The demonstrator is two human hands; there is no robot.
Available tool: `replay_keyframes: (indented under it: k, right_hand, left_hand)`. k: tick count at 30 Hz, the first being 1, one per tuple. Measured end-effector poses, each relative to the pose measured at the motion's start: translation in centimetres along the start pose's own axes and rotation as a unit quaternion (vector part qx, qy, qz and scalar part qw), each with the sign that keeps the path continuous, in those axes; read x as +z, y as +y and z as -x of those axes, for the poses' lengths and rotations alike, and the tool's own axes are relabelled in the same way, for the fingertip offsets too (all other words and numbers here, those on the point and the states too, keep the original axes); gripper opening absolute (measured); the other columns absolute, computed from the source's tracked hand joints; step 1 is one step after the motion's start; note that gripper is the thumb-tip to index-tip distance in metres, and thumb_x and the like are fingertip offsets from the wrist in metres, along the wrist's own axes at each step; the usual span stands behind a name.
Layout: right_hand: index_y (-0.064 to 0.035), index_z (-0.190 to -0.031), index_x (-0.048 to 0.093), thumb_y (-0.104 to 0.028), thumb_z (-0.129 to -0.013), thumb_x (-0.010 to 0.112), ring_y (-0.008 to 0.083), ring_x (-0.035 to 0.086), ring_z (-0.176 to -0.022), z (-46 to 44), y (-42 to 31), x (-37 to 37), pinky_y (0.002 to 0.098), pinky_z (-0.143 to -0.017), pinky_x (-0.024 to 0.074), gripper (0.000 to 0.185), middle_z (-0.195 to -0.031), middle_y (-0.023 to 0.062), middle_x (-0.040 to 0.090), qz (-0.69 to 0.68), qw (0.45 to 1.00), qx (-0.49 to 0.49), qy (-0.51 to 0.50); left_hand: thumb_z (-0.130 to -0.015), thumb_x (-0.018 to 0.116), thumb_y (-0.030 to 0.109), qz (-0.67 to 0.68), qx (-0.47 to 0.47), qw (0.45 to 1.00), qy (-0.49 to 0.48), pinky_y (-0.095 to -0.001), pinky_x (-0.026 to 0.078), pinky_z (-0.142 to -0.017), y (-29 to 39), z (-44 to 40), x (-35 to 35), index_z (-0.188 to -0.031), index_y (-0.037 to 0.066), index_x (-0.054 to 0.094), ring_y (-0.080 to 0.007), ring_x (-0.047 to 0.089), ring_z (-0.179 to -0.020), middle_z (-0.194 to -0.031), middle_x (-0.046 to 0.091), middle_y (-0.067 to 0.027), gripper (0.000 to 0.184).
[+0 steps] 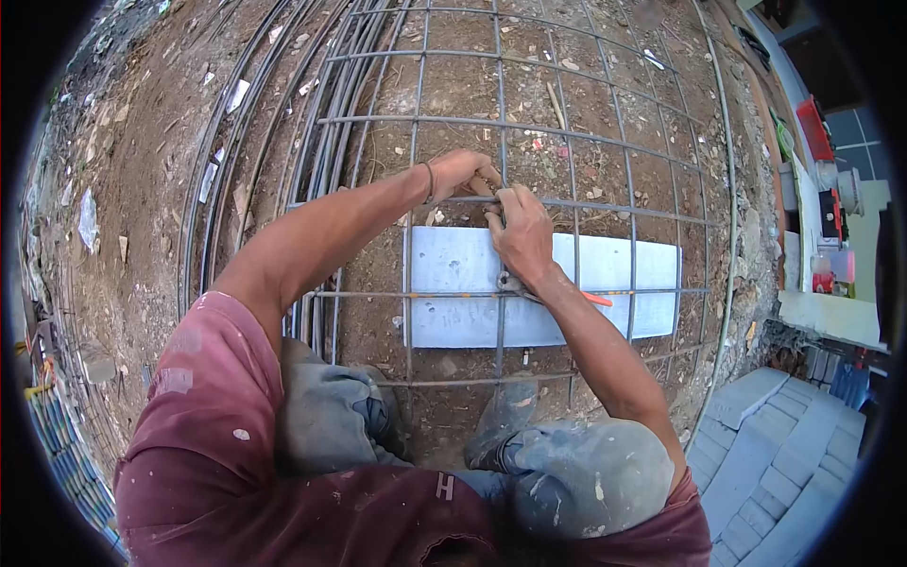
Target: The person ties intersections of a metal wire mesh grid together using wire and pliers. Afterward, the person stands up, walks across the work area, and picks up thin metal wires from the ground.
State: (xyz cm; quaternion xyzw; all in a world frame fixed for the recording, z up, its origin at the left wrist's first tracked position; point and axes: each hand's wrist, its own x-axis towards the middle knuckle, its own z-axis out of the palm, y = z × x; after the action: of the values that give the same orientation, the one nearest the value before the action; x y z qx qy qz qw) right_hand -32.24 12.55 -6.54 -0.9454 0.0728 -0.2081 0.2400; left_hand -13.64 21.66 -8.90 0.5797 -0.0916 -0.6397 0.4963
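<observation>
Containers grouped at the far right edge: red bin (814, 130), white bucket (848, 191), pink tub (843, 266); contents cannot be made out. Left hand (460, 175) and right hand (521, 229) are brought together at a bar crossing of the rebar grid (605, 207). Fingers of both are bent inward, tips nearly meeting; whether they are clamped on a bar or on something small cannot be told, the grip being hidden. A pincers-like tool (508, 282) with an orange handle is seen by the right wrist, partly covered by it. Grid: thin, ribbed-looking grey bars, roughly square openings, rust patches on the lower bar. Pale rectangular slab (453, 265), flat, lightly pitted, is set under the grid, below the hands. Long steel rods (326, 113) are bundled at left on rough brown soil (142, 208), littered with scraps. Grey paving blocks (779, 463), rectangular, are laid at lower right.
</observation>
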Motion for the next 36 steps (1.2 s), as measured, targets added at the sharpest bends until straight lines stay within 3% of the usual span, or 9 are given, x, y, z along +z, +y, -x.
replay_keyframes:
  k: [11,14,16,18,21,24,26,29,36]
  right_hand:
    - [-0.0077,-0.088,0.063,-0.008,-0.081,0.069,0.0262,0.057,-0.078,-1.3,0.6,0.0,0.0413,-0.066,0.0475,0.009,-0.083,0.0076,0.053,0.134,0.968,-0.210,-0.006]
    - [-0.0063,-0.087,0.065,-0.007,-0.082,0.071,0.0271,0.059,-0.076,-0.5,0.9,-0.5,0.0422,-0.066,0.0480,0.009,-0.080,0.0081,0.055,0.118,0.982,-0.148,0.010]
    - [-0.0054,-0.086,0.064,-0.005,-0.083,0.073,0.0289,0.061,-0.075,-0.1,1.3,-0.3,0.0434,-0.068,0.0482,0.009,-0.080,0.0097,0.058,-0.038,0.991,0.128,0.002]
    - [-0.0044,-0.086,0.064,-0.004,-0.085,0.074,0.0310,0.063,-0.077,-0.4,1.1,-0.3,0.0437,-0.069,0.0482,0.010,-0.083,0.0115,0.061,-0.032,0.990,0.138,-0.008]
    - [-0.0050,-0.086,0.064,-0.003,-0.082,0.073,0.0300,0.062,-0.081,-0.4,1.4,-0.7,0.0432,-0.071,0.0482,0.010,-0.085,0.0098,0.061,0.054,0.998,-0.016,0.030]
    - [-0.0074,-0.093,0.068,-0.002,-0.080,0.074,0.0296,0.063,-0.093,-0.8,1.7,-1.8,0.0425,-0.075,0.0504,0.016,-0.100,0.0100,0.066,0.156,0.977,-0.142,-0.012]
    - [-0.0112,-0.099,0.070,-0.002,-0.076,0.073,0.0331,0.059,-0.108,-0.8,1.6,-2.0,0.0446,-0.081,0.0493,0.025,-0.117,0.0120,0.062,0.184,0.954,-0.232,0.043]
    - [-0.0084,-0.105,0.068,-0.007,-0.077,0.070,0.0341,0.058,-0.115,-1.3,1.6,-2.8,0.0447,-0.087,0.0497,0.029,-0.128,0.0153,0.058,0.223,0.928,-0.296,0.040]
    - [-0.0062,-0.114,0.067,-0.009,-0.082,0.069,0.0328,0.060,-0.110,-2.8,1.5,-3.3,0.0431,-0.084,0.0488,0.032,-0.121,0.0160,0.059,0.220,0.923,-0.315,-0.009]
  left_hand:
    - [-0.093,0.052,0.017,0.000,0.023,1.000,-0.006,-0.0329,0.053,-0.081,-0.3,-0.3,-0.5,-0.123,0.000,0.068,-0.0213,0.071,-0.086,-0.095,0.075,-0.0148,0.038]
    - [-0.097,0.058,0.026,-0.062,0.042,0.997,-0.021,-0.0322,0.054,-0.082,-0.3,-0.3,-0.5,-0.119,0.001,0.069,-0.0196,0.072,-0.089,-0.095,0.076,-0.0129,0.035]
    - [-0.099,0.065,0.037,-0.133,0.049,0.989,-0.037,-0.0306,0.056,-0.078,-0.3,-0.7,-0.6,-0.117,0.005,0.071,-0.0166,0.072,-0.090,-0.093,0.076,-0.0103,0.037]
    - [-0.099,0.068,0.039,-0.162,0.019,0.986,-0.036,-0.0297,0.057,-0.075,0.2,-0.5,0.3,-0.113,0.008,0.072,-0.0147,0.072,-0.089,-0.093,0.076,-0.0085,0.035]
    - [-0.096,0.073,0.038,-0.159,-0.046,0.985,-0.038,-0.0280,0.058,-0.068,0.8,-0.6,1.1,-0.105,0.013,0.073,-0.0111,0.072,-0.083,-0.091,0.075,-0.0041,0.027]
    - [-0.093,0.079,0.034,-0.128,-0.077,0.988,-0.036,-0.0270,0.057,-0.063,0.7,-1.2,1.1,-0.097,0.016,0.072,-0.0085,0.070,-0.076,-0.088,0.073,0.0008,0.020]
    - [-0.091,0.081,0.033,-0.136,-0.076,0.987,-0.032,-0.0268,0.056,-0.061,0.8,-1.1,1.2,-0.094,0.016,0.071,-0.0077,0.068,-0.072,-0.086,0.072,0.0028,0.020]
    - [-0.090,0.082,0.034,-0.142,-0.061,0.988,-0.007,-0.0267,0.055,-0.060,0.8,-0.4,1.6,-0.093,0.017,0.072,-0.0075,0.066,-0.068,-0.082,0.069,0.0049,0.020]
    - [-0.095,0.075,0.034,-0.128,-0.082,0.988,-0.004,-0.0254,0.050,-0.048,0.0,-2.6,1.2,-0.085,0.014,0.072,-0.0082,0.062,-0.056,-0.076,0.071,0.0019,0.023]
